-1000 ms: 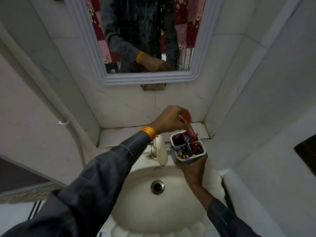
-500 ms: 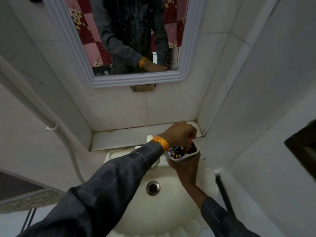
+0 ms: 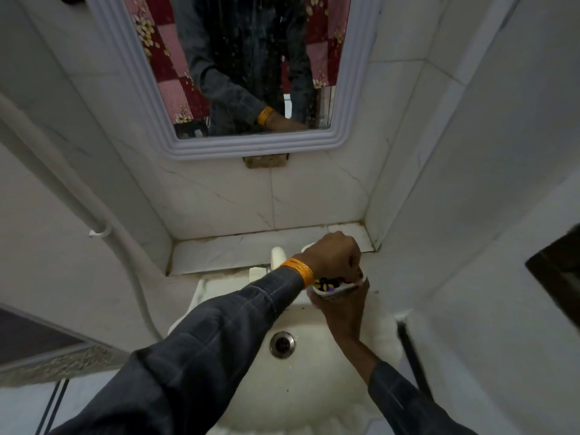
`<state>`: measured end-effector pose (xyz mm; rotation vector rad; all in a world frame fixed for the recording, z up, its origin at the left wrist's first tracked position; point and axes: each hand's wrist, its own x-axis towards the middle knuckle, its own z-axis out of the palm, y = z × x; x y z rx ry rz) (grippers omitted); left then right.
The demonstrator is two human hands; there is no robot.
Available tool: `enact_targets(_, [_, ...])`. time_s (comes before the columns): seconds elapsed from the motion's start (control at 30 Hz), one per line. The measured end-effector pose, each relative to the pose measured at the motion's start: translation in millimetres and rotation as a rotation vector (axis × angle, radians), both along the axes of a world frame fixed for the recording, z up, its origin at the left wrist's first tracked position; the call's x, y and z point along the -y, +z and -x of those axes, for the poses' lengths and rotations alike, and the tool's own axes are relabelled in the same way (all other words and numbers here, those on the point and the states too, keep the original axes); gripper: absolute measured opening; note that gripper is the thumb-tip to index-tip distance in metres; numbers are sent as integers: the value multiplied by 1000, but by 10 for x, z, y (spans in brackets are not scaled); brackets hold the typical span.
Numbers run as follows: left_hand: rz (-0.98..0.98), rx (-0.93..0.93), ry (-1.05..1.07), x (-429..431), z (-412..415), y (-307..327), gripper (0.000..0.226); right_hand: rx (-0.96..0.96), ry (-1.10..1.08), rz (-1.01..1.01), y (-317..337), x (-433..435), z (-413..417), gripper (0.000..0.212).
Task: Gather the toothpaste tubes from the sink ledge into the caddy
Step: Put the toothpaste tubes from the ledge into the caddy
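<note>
My right hand (image 3: 343,312) holds the small white caddy (image 3: 338,291) from below, above the back right of the sink. Colourful items show in its near compartment. My left hand (image 3: 332,255), with an orange bangle at the wrist, sits curled on top of the caddy, its fingertips down inside the far side. The red toothpaste tube it held a moment ago is hidden under its fingers. The marble ledge (image 3: 226,249) behind the sink shows no tubes on its visible part.
A white sink (image 3: 301,390) with a metal drain (image 3: 282,343) lies below my arms. A white tap (image 3: 277,255) stands at its back edge. A mirror (image 3: 251,73) hangs above, a white pipe (image 3: 103,227) runs down the left wall, and tiled walls close in on both sides.
My left hand pushed the red tube down into the caddy and now covers its top. Both hands and the caddy moved right and lower, towards the ledge corner.
</note>
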<state>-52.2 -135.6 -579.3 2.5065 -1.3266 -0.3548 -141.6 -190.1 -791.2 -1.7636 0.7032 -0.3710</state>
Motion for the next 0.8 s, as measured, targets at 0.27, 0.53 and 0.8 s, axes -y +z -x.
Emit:
enact_targets(0.27, [-95, 196, 29, 186, 29, -6, 18, -17, -23, 73, 80, 6, 12, 127])
enact_targets(0.53, [-3, 137, 41, -64, -118, -52, 21, 20, 19, 75, 481, -44, 31, 115])
enact_targets(0.8, [236, 302, 335, -754, -491, 48, 44, 173, -141, -5, 922, 22, 17, 81])
